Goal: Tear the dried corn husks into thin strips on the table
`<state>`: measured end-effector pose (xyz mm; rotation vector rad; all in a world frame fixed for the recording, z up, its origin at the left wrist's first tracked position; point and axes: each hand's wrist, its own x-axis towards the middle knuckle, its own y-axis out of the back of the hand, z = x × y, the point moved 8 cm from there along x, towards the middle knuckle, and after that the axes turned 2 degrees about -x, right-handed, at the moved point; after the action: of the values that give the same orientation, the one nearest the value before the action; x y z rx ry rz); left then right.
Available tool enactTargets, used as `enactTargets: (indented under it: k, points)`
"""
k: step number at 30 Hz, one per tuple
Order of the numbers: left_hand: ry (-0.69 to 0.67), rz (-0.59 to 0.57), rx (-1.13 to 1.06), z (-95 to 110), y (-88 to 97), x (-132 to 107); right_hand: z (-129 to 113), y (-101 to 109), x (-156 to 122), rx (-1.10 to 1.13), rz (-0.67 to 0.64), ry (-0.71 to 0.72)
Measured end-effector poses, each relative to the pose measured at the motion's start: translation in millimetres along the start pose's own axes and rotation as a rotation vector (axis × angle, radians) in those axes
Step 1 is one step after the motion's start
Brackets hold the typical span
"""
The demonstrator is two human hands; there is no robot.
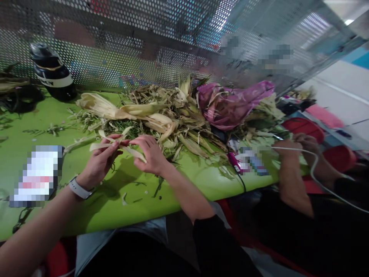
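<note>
Grip: left hand (99, 163), right hand (151, 154) on husk strip (100, 146) | pink bag (230, 104) crumpled

The husk strip (135, 153) looks dry, papery and matt, like the husk pile (167, 115). The green worktop (115, 200) is smooth with a soft sheen. The screen (115, 46) is perforated metal. The pink bag (230, 104) is thin, crinkled, glossy plastic. The white watch strap (79, 188) looks smooth and rubbery.
</note>
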<state>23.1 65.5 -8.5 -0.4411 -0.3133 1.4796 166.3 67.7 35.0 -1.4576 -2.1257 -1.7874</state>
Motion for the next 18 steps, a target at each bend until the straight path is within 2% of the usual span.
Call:
enactTargets:
  k: [3, 8, 13, 15, 18]
  points:
    - [-0.059, -0.01, 0.089, 4.0, -3.0, -1.8, 2.4, -13.3, 1.4, 0.049, -0.119, -0.038]
    - [-0.13, 0.027, 0.261, 9.0, -0.5, -2.3, 2.8, -18.7, 1.4, 0.226, -0.123, -0.108]
    - [-0.133, 0.07, 0.282, 9.4, 7.9, -1.1, 2.2, -17.8, -0.3, 0.395, -0.154, -0.21]
    - [-0.106, 0.033, 0.281, 8.3, 5.0, -0.6, 4.7, -16.2, -0.9, 0.465, -0.142, -0.274]
    - [-0.085, -0.039, 0.262, 8.9, -2.4, -0.4, 15.0, -9.7, -3.1, 0.532, -0.043, -0.393]
